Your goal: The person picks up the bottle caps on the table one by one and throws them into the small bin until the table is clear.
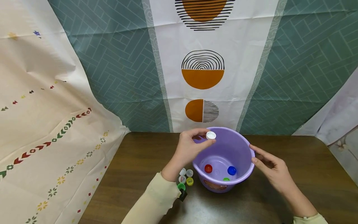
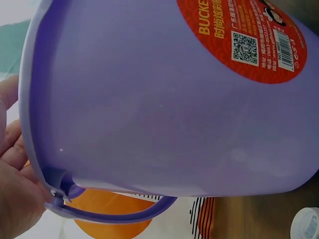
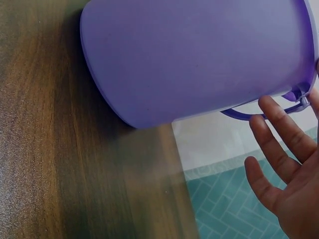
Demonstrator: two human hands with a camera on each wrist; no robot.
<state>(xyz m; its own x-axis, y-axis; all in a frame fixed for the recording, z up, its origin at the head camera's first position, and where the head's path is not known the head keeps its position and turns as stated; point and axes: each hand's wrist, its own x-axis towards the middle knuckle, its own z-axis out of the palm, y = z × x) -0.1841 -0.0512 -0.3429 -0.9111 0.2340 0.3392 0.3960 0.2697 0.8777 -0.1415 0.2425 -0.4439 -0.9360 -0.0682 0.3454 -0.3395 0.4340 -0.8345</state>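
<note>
My left hand [image 1: 188, 148] pinches a white bottle cap [image 1: 211, 135] between thumb and fingers, above the left side of a purple bucket [image 1: 229, 140]. In the left wrist view this hand [image 2: 17, 174] is partly behind the bucket's rim, and the cap it holds is hidden. At the bucket's right rim, my right hand [image 1: 272, 168] touches the edge with its index finger and thumb. The other fingers [image 3: 276, 149] stretch out straight beside the bucket in the right wrist view. Inside the bucket lie a red cap [image 1: 208, 168], a blue cap [image 1: 231, 170] and a green cap [image 1: 226, 179].
Several loose caps lie left of the bucket, among them a yellow cap [image 1: 190, 181] and a green cap [image 1: 181, 186]. The bucket's handle [image 2: 119, 217] hangs at its far side. A brown wooden table [image 1: 145, 155] ends at a patterned curtain [image 1: 204, 40].
</note>
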